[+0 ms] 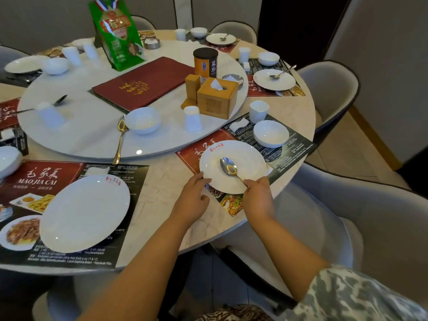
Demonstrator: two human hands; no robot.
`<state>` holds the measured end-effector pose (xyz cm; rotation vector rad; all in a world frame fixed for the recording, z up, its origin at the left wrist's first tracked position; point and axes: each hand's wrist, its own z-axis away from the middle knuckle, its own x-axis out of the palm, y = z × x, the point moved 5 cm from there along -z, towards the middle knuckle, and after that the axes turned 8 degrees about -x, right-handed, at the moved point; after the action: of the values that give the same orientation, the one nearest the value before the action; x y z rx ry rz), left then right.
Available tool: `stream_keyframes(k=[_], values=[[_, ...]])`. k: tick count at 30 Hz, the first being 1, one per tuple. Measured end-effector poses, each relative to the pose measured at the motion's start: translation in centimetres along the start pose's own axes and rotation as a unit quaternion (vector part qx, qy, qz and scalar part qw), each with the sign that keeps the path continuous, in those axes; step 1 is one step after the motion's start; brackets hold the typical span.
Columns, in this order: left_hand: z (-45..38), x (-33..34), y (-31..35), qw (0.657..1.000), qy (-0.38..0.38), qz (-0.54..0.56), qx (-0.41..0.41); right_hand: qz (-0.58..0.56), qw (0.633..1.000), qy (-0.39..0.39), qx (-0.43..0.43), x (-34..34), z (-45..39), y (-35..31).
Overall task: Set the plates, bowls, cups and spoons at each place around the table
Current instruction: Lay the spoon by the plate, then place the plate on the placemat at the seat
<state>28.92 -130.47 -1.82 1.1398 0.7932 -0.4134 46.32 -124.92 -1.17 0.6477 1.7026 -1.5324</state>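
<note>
A white plate [245, 158] lies on a placemat [192, 151] at the table's near right edge. My right hand [258, 193] pinches the handle of a metal spoon [228, 166] whose bowl rests on that plate. My left hand [193, 195] touches the plate's near left rim with its fingertips. Behind the plate stand a white bowl [271, 133] and a white cup [259, 111]. A larger white plate [84, 213] lies alone on the placemat [46, 179] to the left. On the turntable [92, 135] are a bowl [143, 120], a gold spoon [120, 137] and upturned cups [193, 118].
The turntable also carries a red menu [143, 83], a wooden tissue box [216, 97], a tin [205, 62] and a green bag [117, 31]. Places at the far right [274, 79] and far side [220, 38] hold plates with spoons. Grey chairs [328, 89] ring the table.
</note>
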Motion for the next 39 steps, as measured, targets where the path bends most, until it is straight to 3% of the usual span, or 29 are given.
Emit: stream_keyframes(k=[3, 6, 10, 16, 24, 27, 30, 39], values=[[0.6, -1.5, -0.4, 1.000, 0.017, 0.015, 0.013, 0.166, 0.985, 0.010, -0.039, -0.1, 0.9, -1.4], [1.6, -3.8, -1.3, 0.998, 0.051, 0.040, 0.019, 0.192, 0.979, 0.022, -0.061, 0.8, 1.9, -3.5], [3.3, -7.8, -4.3, 0.991, 0.091, 0.097, 0.008, 0.068, 0.991, 0.034, -0.108, 4.1, 4.0, -7.9], [6.0, -14.7, -12.7, 0.979, 0.149, 0.103, -0.090, -0.119, 0.983, -0.040, -0.132, 10.7, 8.6, -16.1], [7.6, -21.2, -23.7, 0.964, 0.216, 0.043, -0.147, -0.242, 0.970, -0.023, 0.026, 17.7, 12.3, -21.1], [8.2, -22.1, -26.1, 0.955, 0.212, 0.084, -0.192, -0.256, 0.964, -0.032, 0.058, 18.6, 13.2, -21.8], [8.3, -22.3, -27.0, 0.948, 0.183, 0.122, -0.229, -0.254, 0.964, -0.035, 0.074, 19.0, 13.5, -22.1], [9.3, -23.3, -26.4, 0.942, 0.173, 0.179, -0.224, -0.330, 0.935, -0.025, 0.129, 19.6, 13.5, -21.9]])
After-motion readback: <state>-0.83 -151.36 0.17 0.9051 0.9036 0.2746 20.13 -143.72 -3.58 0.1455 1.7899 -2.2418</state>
